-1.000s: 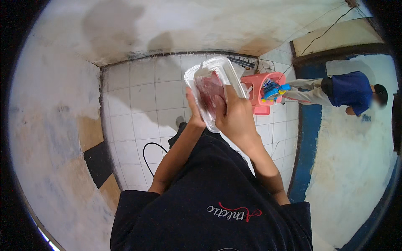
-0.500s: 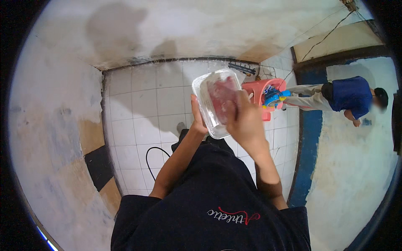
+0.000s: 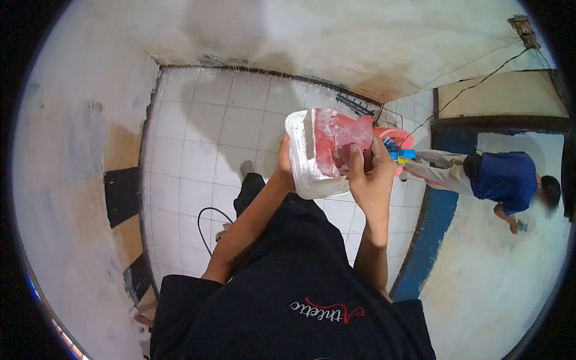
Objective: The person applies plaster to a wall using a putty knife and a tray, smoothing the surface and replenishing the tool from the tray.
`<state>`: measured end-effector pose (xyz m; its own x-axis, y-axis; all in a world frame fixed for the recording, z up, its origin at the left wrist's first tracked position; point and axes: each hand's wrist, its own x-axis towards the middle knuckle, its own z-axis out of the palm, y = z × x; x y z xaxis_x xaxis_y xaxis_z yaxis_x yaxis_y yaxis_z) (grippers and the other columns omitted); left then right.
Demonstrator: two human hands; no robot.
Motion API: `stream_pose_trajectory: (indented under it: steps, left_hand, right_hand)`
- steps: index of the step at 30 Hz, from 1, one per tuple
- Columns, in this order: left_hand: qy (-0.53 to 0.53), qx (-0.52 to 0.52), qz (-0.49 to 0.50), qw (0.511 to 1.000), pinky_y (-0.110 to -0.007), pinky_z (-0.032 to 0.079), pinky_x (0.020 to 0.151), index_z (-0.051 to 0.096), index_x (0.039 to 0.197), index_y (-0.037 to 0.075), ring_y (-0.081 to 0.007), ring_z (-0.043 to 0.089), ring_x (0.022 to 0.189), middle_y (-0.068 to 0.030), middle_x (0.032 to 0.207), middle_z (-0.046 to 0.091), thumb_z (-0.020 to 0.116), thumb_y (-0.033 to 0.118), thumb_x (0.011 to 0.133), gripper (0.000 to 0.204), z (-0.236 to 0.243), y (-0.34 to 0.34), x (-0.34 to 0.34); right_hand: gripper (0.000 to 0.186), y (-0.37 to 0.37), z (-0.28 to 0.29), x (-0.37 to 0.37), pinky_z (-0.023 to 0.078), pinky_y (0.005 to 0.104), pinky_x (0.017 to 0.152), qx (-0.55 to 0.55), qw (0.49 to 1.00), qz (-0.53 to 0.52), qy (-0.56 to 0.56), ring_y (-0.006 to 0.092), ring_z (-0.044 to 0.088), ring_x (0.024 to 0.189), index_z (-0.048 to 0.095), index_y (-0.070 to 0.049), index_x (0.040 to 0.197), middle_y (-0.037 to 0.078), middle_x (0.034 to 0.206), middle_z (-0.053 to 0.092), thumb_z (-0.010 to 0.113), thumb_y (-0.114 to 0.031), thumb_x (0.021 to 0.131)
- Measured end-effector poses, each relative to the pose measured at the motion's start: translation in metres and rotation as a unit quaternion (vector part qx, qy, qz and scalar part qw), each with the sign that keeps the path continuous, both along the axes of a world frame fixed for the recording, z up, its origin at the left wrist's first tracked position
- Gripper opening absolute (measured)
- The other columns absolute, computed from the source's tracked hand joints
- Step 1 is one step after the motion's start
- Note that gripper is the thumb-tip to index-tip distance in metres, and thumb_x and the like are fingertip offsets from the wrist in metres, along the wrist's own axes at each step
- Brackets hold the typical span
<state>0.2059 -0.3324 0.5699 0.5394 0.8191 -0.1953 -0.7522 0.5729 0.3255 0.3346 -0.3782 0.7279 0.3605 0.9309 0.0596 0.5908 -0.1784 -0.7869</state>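
My left hand (image 3: 285,157) grips the left side of a shallow plastic tub (image 3: 302,181) with white paste smeared over its inside and rim. In my right hand (image 3: 372,177) is a red flat putty spreader (image 3: 348,135), its thumb pressed on the near face. White paste streaks the spreader's blade, whose left edge lies over the tub's opening. The spreader hides much of the tub's right half, and the left hand's fingers are partly hidden by the tub.
Past my right hand stands a pink plastic piece (image 3: 403,139) holding blue and yellow items. A person in a blue shirt (image 3: 507,174) is by the right wall. A black cable (image 3: 200,225) loops on the tiled floor (image 3: 195,144); a dark rack (image 3: 355,105) lies near the far wall.
The spreader has come up from inside the tub and turned its broad face into view, now sharp instead of blurred. Tub and hands have shifted slightly right in view.
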Motion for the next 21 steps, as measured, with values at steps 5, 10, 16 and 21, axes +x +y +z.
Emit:
stream_pose_trajectory:
  steps: [5, 10, 16, 21]
  left_hand:
    - [-0.07, -0.082, -0.02, 0.994, -0.049, 0.04, 0.108, 0.034, 0.146, 0.009, -0.0323, 0.048, 0.128, -0.0128, 0.141, 0.048, 0.051, 0.07, 0.085, 0.088, -0.062, -0.045, 0.028]
    - [-0.006, -0.094, -0.042, 0.995, -0.049, 0.038, 0.109, 0.035, 0.145, 0.009, -0.0328, 0.047, 0.128, -0.0154, 0.14, 0.047, 0.054, 0.077, 0.077, 0.098, -0.135, -0.102, 0.06]
    - [-0.126, -0.165, -0.03, 0.978, -0.049, 0.039, 0.108, 0.043, 0.139, 0.008, -0.0336, 0.05, 0.125, -0.0184, 0.132, 0.052, 0.066, 0.062, 0.071, 0.09, -0.276, -0.161, 0.071]
    - [0.049, -0.238, -0.002, 0.97, -0.045, 0.053, 0.089, 0.048, 0.134, 0.007, -0.0274, 0.061, 0.106, -0.0112, 0.123, 0.06, 0.075, 0.063, 0.068, 0.091, -0.387, -0.229, 0.047]
  right_hand:
    - [0.009, -0.043, -0.05, 0.042, 0.041, 0.0226, 0.051, 0.034, 0.983, -0.021, 0.18, 0.0041, 0.052, 0.059, 0.059, 0.0, 0.093, 0.001, 0.069, 0.06, 0.058, -0.008, 0.094]
    - [0.011, -0.079, -0.123, 0.052, 0.045, 0.0337, 0.045, -0.045, 0.991, 0.093, -0.089, 0.0217, 0.062, 0.05, 0.056, 0.0, 0.1, 0.013, 0.063, 0.061, 0.059, -0.007, 0.092]
    - [0.01, -0.093, -0.186, 0.047, 0.045, 0.0435, 0.047, -0.17, 0.982, 0.068, -0.051, 0.0424, 0.062, 0.059, 0.051, 0.0, 0.091, 0.023, 0.064, 0.058, 0.06, -0.005, 0.088]
    - [0.014, -0.108, -0.235, 0.045, 0.045, 0.0337, 0.045, -0.203, 0.976, 0.07, 0.023, 0.0258, 0.063, 0.051, 0.055, 0.003, 0.099, 0.016, 0.066, 0.062, 0.06, -0.007, 0.09]
